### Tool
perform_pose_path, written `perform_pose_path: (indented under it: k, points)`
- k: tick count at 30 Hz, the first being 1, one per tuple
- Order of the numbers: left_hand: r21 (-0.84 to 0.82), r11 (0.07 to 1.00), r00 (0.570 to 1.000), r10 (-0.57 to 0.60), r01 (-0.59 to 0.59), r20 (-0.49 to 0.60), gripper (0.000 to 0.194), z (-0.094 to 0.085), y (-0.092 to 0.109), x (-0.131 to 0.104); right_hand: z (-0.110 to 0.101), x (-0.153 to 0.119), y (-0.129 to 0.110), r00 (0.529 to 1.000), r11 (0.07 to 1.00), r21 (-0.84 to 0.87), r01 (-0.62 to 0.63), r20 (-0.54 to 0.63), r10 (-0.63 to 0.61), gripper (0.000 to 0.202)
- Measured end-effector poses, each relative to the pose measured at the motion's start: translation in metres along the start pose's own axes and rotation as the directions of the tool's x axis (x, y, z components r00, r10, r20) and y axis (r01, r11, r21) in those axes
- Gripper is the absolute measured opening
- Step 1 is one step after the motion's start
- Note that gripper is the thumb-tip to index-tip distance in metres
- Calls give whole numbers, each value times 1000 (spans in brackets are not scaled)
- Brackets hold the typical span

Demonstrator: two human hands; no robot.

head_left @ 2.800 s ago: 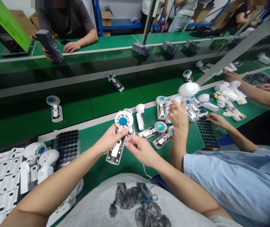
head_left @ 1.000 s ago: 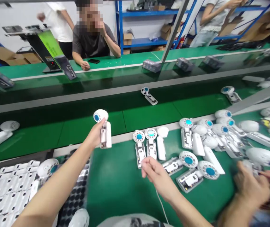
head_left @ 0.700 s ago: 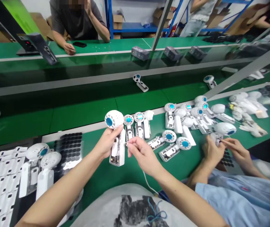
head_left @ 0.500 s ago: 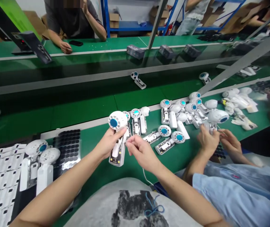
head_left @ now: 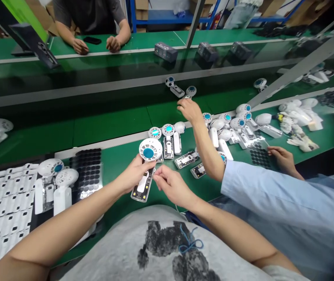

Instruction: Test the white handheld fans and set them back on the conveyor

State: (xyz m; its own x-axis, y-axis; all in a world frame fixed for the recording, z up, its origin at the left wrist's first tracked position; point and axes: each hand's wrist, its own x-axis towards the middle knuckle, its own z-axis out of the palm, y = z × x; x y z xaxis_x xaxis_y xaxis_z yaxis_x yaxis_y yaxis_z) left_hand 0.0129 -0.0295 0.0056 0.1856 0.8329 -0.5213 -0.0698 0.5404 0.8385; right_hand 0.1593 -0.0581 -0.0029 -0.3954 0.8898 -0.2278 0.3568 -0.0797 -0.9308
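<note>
Device (head_left: 150, 150) right of sheet (head_left: 88, 164), before belt (head_left: 111, 127)

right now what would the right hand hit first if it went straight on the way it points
The right hand would most likely first meet the round-headed unit held in the left hand. Depth is unclear, so they may already be touching.

Left hand (head_left: 133, 175) holds a white device (head_left: 149, 151) — right hand (head_left: 175, 186) beside it.

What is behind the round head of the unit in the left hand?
Behind it, another unit shows its blue-centred disc and a corner of its body above the green bench. The held unit covers the rest, which cannot be seen.
</note>
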Motion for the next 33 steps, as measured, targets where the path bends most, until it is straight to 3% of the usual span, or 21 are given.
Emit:
perform_pose_path:
  k: [8, 13, 15, 17, 20, 22, 23, 25, 29, 31, 33]
  points:
    - [-66, 998, 1000, -16, 16, -4, 44, -6, -8, -1, 3, 4, 6, 999, 998, 56, 1, 50, -4, 14]
    - [129, 986, 994, 110, -110, 11, 28, -10, -17, 5, 12, 8, 8, 997, 994, 94, -53, 61, 48, 14]
    - [212, 966, 987, 157, -146, -35, 23, -23, -16, 7, 5, 5, 10, 994, 987, 130, -96, 64, 89, 15]
    - [239, 962, 962, 181, -131, -203, 23, -50, -11, 12, -12, -3, 14, 984, 964, 199, -178, 31, 175, 17]
    - [170, 977, 856, 195, -127, -479, 25, -93, -1, 34, -40, -21, 25, 946, 907, 331, -262, -96, 308, 23]
    - [137, 981, 869, 185, -137, -458, 25, -102, 0, 58, -48, -29, 33, 942, 902, 351, -251, -126, 312, 26]
    - [141, 980, 895, 184, -137, -407, 25, -96, -3, 71, -48, -31, 36, 947, 908, 339, -246, -117, 300, 27]
    - [190, 974, 937, 180, -126, -298, 22, -68, -13, 95, -41, -30, 41, 950, 911, 315, -265, -75, 302, 31]
    - [290, 952, 936, 189, -100, -297, 17, 1, -38, 146, -30, -26, 48, 914, 866, 354, -353, -66, 400, 38]
    - [341, 937, 927, 190, -73, -323, 25, 14, -44, 161, -33, -23, 51, 894, 847, 368, -383, -83, 440, 38]
    - [389, 918, 922, 214, -77, -323, 45, 5, -44, 153, -38, -19, 51, 886, 841, 363, -401, -82, 457, 38]
